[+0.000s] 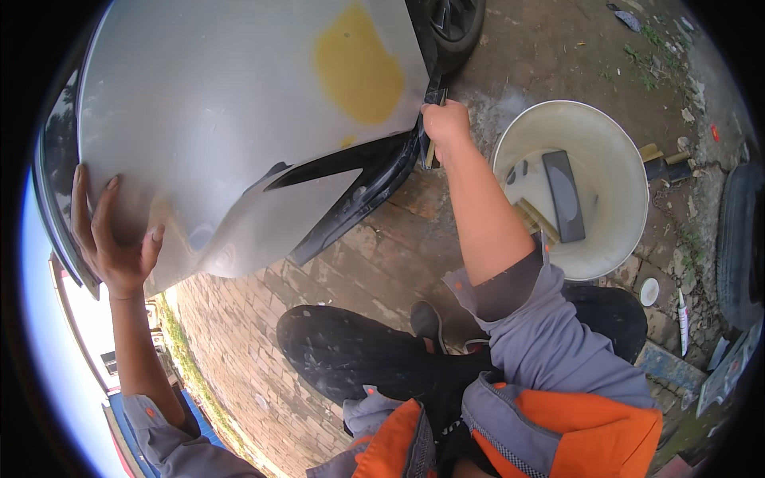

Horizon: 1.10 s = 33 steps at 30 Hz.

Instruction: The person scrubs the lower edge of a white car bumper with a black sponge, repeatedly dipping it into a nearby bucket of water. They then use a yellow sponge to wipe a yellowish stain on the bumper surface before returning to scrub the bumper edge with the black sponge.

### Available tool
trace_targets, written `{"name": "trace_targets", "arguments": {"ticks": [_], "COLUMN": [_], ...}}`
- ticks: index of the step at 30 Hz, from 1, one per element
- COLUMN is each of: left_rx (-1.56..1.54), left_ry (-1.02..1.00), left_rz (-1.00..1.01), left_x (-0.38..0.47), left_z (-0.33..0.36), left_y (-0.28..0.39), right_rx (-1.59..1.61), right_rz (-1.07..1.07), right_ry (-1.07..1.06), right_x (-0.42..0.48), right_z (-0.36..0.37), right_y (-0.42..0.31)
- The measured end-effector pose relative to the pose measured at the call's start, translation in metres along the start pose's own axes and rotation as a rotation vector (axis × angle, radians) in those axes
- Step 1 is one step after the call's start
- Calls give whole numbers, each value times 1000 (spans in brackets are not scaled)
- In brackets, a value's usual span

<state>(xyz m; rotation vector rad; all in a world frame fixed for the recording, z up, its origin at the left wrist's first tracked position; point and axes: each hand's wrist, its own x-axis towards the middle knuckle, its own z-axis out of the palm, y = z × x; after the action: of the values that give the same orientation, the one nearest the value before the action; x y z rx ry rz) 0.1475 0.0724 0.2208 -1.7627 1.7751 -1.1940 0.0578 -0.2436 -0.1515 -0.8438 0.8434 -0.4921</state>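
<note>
A silver car body panel [239, 77] fills the upper left, marked by a patch of yellow filler [361, 69]. My left hand [116, 239] rests on the panel near the window edge with fingers spread, holding nothing. My right hand [448, 122] grips a flat dark sanding block [427, 140] with a yellowish edge, close to the black lower trim [370, 191]. The face of the block is mostly hidden by my fingers. To the right of that forearm stands a white bucket [621, 197] holding cloudy water, a dark grey block [563, 194] and a yellowish sheet, probably sandpaper [531, 212].
A car wheel [457, 21] stands at the top. Right of the bucket lie dark blocks with yellowish sheets [669, 167], a tyre [738, 245], a white round lid [649, 292], a nozzled tube [683, 322] and a worn blue board [670, 365]. The ground is brick paving [257, 346].
</note>
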Motion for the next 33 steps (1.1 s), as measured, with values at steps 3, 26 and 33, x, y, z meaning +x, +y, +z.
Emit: {"name": "trace_targets", "arguments": {"ticks": [3,26,33], "left_rx": [10,2,-17], "left_ry": [14,26,21], "left_rz": [-7,-14,-22], "left_x": [0,-1,-3], "left_z": [2,2,3], "left_y": [1,1,0], "right_rx": [-12,239,119], "right_rz": [12,223,180], "right_ry": [19,86,65], "right_x": [-21,-29,-18], "right_z": [2,-18,-3], "right_y": [5,28,31]}}
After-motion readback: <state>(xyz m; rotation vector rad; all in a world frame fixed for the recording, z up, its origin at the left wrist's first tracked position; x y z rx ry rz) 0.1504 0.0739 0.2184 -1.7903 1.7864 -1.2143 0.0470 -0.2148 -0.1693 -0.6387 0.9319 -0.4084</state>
